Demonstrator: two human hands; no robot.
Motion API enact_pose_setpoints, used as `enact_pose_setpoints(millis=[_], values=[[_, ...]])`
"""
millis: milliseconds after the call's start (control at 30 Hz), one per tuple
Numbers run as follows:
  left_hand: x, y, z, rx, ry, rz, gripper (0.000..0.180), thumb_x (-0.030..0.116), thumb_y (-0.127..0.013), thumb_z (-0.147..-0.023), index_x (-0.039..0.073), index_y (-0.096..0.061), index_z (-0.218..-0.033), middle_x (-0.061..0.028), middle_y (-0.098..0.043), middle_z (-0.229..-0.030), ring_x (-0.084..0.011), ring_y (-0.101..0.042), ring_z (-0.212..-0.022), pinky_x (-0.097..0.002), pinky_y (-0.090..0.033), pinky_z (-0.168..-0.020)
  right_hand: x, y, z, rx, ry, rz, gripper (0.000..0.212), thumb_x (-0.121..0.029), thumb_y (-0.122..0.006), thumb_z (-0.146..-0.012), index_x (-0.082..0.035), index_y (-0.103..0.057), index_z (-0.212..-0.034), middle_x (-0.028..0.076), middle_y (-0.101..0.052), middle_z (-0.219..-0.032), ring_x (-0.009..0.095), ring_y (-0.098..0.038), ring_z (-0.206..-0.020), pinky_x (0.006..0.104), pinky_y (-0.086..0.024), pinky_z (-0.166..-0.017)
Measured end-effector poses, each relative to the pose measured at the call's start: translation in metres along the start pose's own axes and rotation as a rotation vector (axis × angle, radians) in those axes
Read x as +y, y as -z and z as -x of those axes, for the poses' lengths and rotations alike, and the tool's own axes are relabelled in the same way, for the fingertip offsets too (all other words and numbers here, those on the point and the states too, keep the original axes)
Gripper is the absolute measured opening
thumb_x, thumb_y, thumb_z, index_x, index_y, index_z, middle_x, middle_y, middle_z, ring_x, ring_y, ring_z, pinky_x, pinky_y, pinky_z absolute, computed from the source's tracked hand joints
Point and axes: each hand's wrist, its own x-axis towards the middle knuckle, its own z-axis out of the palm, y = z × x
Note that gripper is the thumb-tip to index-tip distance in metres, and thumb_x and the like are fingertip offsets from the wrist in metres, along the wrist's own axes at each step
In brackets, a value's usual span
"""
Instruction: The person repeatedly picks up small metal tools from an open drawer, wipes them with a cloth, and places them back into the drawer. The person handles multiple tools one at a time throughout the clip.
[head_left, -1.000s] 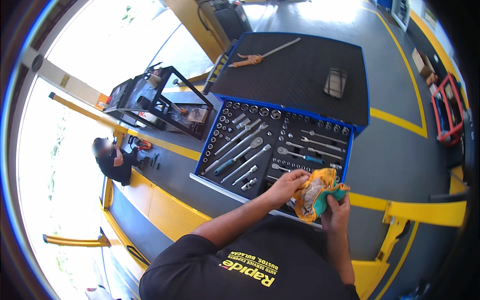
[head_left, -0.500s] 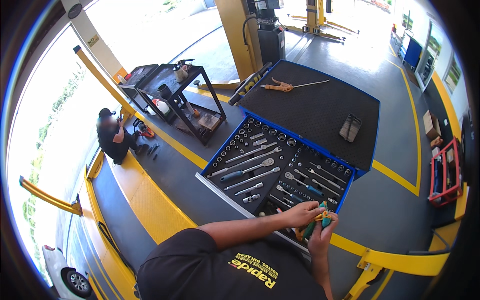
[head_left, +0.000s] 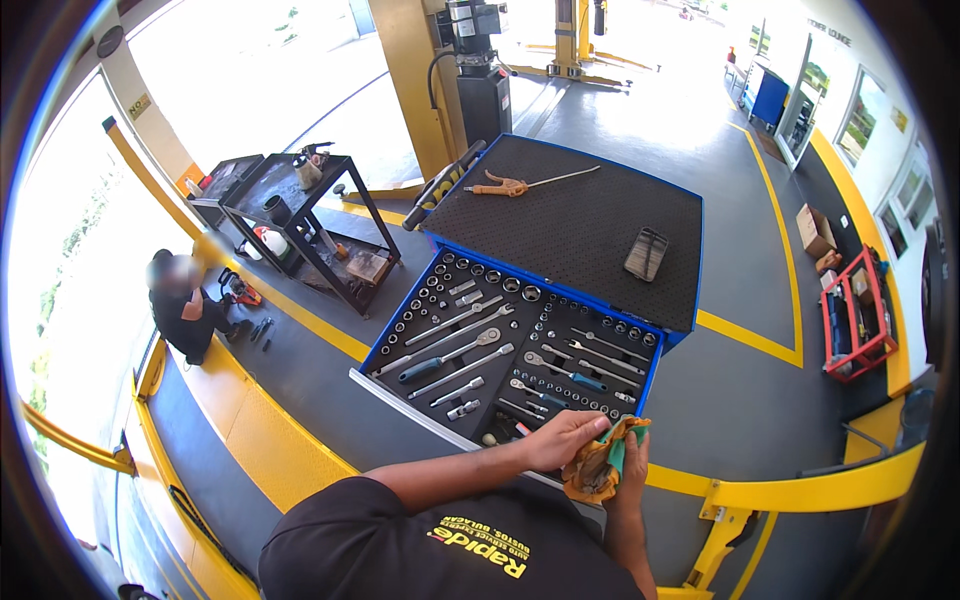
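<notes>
In front of my body, over the near right corner of a tool drawer (head_left: 410,398), I hold a crumpled orange and green work glove (head_left: 593,477). It bunches up between my hands; whether a second one is folded in with it I cannot tell. My left hand (head_left: 565,440) pinches its upper left side, thumb on top. On the other side my right hand (head_left: 633,468) is closed round the green part, fingers pointing up. Below and beyond my hands, the drawer holds sockets, ratchets (head_left: 450,356) and extension bars (head_left: 462,372) in a black foam inlay.
The blue chest's black top (head_left: 570,235) carries an orange air blow gun (head_left: 505,186) and a dark tray (head_left: 646,255). A black cart (head_left: 290,215) stands left, near a crouching person (head_left: 190,305). A yellow lift arm (head_left: 820,490) is right, a red rack (head_left: 858,320) beyond it.
My view has turned, so the scene sits further left and slightly lower. The glove shows more spread out, its orange side larger; both hands still hold it.
</notes>
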Motion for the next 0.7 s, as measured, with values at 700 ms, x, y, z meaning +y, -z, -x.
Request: enact_pose_setpoints(millis=[700], values=[[0.001,0.010,0.016,-0.008,0.071,-0.251,0.035,0.000,-0.068,-0.084,-0.002,-0.063,-0.119,-0.0099,-0.070,-0.104,-0.0129,-0.067,-0.097,-0.0294,-0.056,-0.085,-0.003,-0.010,0.006,-0.123,0.110,0.370,0.017,-0.006,-0.048,-0.105,-0.007,-0.045,-0.121,0.001,-0.051,-0.105,0.008,-0.049,-0.096,0.0254,-0.044,-0.087]])
